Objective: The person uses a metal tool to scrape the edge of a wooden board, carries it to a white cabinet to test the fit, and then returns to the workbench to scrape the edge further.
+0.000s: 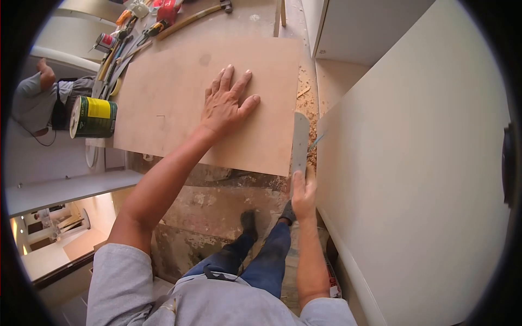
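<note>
A light brown board [174,114] lies on the workbench. My left hand [228,103] rests flat on it, palm down and fingers spread, holding nothing. Beside the board's right edge, my right hand [303,190] is wrapped round the near end of a flat grey metal tool [300,138], which points away from me. The fingers partly hide that end, and I cannot tell exactly what the tool is. Wood shavings [305,87] lie along the bench to the right of the board.
A hammer [190,20] and several hand tools lie behind the board. A green and yellow can [93,117] stands at its left. Another person [46,98] is at far left. A large pale panel [418,179] bounds the right side.
</note>
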### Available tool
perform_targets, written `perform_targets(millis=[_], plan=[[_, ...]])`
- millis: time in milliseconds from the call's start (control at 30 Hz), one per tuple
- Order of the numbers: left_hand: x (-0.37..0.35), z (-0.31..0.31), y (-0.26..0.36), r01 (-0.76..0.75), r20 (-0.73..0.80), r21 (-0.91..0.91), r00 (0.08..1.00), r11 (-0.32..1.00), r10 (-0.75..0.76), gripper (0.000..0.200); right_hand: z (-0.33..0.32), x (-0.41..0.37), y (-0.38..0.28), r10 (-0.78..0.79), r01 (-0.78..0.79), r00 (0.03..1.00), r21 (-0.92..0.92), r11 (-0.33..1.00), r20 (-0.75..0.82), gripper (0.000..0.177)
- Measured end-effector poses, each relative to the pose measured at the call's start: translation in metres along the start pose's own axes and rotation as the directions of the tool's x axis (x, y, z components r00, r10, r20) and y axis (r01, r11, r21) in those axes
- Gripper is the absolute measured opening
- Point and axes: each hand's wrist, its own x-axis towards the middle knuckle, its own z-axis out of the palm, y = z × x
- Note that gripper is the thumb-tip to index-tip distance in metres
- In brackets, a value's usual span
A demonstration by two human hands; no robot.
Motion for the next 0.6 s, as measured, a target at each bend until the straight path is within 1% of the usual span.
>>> perform_targets(millis=[33,100,133,167,233,300,367,433,467,533,567,600], plan=[[0.001,0.000,0.000,0.006,0.009,0.007,1.000,1.000,-0.006,0.070,-0.006,0.019,-0.015,0.133,-0.135,0.990,0.042,0.990,0.044,0.040],[-0.001,0.000,-0.001,0.009,0.010,0.009,1.000,1.000,-0.009,0.070,-0.004,0.057,-0.027,0.261,-0.269,0.960,0.071,0.960,0.100,0.039],[0.002,-0.001,-0.001,0.006,0.009,0.014,1.000,1.000,-0.006,0.070,0.003,0.081,-0.027,0.054,-0.052,0.998,-0.060,0.997,0.026,0.040],[0.004,-0.001,-0.001,0.006,0.008,0.017,1.000,1.000,-0.006,0.070,0.011,0.104,-0.028,-0.158,0.151,0.987,-0.201,0.968,-0.021,0.041],[0.003,0.001,-0.002,-0.005,-0.009,0.028,1.000,1.000,0.005,0.071,0.025,0.155,-0.044,-0.120,0.112,0.991,-0.109,0.988,-0.064,0.046],[0.004,-0.001,-0.002,0.001,0.002,0.028,1.000,1.000,-0.002,0.071,0.033,0.226,-0.035,-0.265,0.259,0.961,-0.080,0.962,-0.075,0.050],[0.004,0.000,-0.002,0.009,0.017,0.027,1.000,1.000,-0.010,0.071,0.037,0.291,-0.039,-0.247,0.242,0.967,-0.073,0.967,-0.061,0.053],[0.004,0.000,-0.002,0.007,0.016,0.034,1.000,0.999,-0.008,0.071,0.041,0.331,-0.058,-0.222,0.214,0.973,-0.107,0.971,-0.066,0.055],[0.005,-0.002,-0.001,0.009,0.023,0.036,1.000,0.999,-0.010,0.071,0.042,0.335,-0.055,-0.215,0.208,0.974,-0.104,0.973,-0.066,0.055],[0.004,-0.003,0.001,0.016,0.021,0.020,1.000,1.000,-0.017,0.071,0.044,0.329,-0.052,-0.153,0.156,0.987,0.088,0.984,-0.043,0.056],[0.005,-0.001,0.000,0.016,0.021,0.023,1.000,1.000,-0.017,0.071,0.039,0.304,-0.046,-0.297,0.294,0.954,-0.053,0.954,-0.042,0.056],[0.004,-0.001,-0.001,0.011,0.017,0.024,1.000,1.000,-0.012,0.071,0.033,0.269,-0.041,-0.198,0.199,0.980,-0.065,0.978,0.021,0.055]])
